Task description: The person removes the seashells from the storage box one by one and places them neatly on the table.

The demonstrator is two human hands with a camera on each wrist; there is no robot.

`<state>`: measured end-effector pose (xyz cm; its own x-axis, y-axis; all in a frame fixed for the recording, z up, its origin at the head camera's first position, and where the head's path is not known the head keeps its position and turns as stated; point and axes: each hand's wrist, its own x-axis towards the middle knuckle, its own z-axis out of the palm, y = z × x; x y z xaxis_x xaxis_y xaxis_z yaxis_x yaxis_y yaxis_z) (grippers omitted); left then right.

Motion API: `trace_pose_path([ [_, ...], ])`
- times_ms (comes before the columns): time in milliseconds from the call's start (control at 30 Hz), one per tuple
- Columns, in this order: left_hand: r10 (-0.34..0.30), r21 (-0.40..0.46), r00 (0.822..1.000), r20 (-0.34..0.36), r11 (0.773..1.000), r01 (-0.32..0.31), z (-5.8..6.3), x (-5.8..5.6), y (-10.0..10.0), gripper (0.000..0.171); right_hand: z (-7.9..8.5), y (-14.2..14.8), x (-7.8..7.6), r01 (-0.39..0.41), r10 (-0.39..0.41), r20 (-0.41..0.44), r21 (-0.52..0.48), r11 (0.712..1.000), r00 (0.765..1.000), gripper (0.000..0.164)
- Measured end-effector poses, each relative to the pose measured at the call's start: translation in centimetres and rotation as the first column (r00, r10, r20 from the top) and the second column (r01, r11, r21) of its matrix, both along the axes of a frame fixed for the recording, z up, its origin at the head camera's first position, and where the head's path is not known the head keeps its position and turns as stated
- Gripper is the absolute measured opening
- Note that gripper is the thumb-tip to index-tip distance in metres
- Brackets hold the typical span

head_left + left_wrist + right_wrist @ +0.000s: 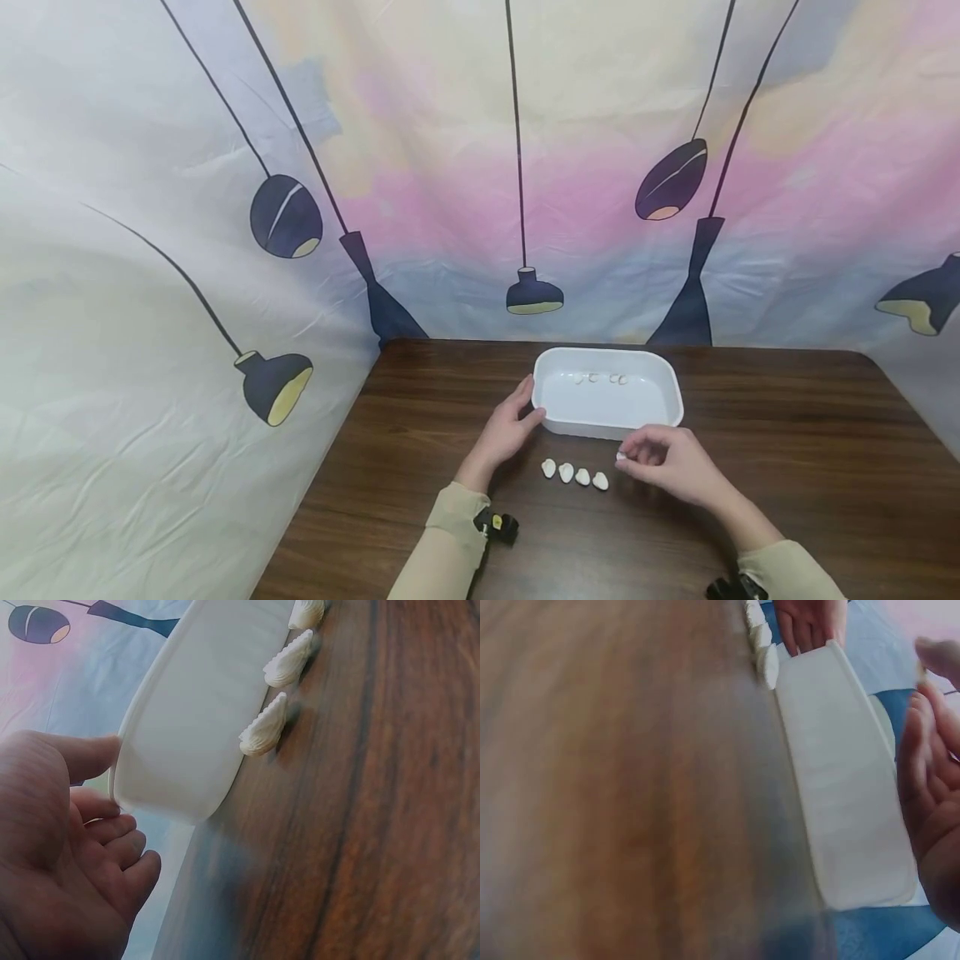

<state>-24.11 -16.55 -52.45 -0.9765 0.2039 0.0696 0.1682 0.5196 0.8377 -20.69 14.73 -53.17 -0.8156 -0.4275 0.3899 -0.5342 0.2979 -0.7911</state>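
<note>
My left hand [504, 432] holds the left end of a white rectangular tray [607, 433], thumb near its front corner and fingers along its side. In the left wrist view, thumb and forefinger meet the tray's rim. My right hand [675, 462] pinches a small white seashell [620, 456] between thumb and fingertips, in front of the tray's right part. Several white ridged seashells [566, 472] lie in a row on the table before the tray. Inside, several small shells [593, 378] sit in a line near the back wall.
The dark wooden table [810, 467] reaches back to a hanging cloth [450, 167] printed with lamps. A black wrist camera [497, 526] sits on the left sleeve, and another [737, 587] by the right sleeve.
</note>
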Motion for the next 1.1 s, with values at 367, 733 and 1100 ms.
trace_pose_path([
  [367, 0.009, 0.001, 1.000, 0.015, 1.000, -0.009, -0.1, 0.0, 0.0, 0.067, -0.3, 0.3, -0.1, -0.128, 0.065, 0.217, 0.294, 0.947, 0.974, 0.018],
  [733, 0.010, 0.014, 1.000, 0.016, 1.000, -0.010, 0.1, 0.1, 0.0, 0.067, 0.2, -1.0, 0.4, -0.116, 0.036, 0.208, 0.387, 0.915, 0.978, 0.015],
  [1100, 0.004, -0.008, 1.000, 0.007, 1.000, -0.004, 0.1, 0.0, 0.0, 0.067, 0.5, -1.5, 0.7, -0.089, 0.011, 0.189, 0.409, 0.908, 0.982, 0.018],
])
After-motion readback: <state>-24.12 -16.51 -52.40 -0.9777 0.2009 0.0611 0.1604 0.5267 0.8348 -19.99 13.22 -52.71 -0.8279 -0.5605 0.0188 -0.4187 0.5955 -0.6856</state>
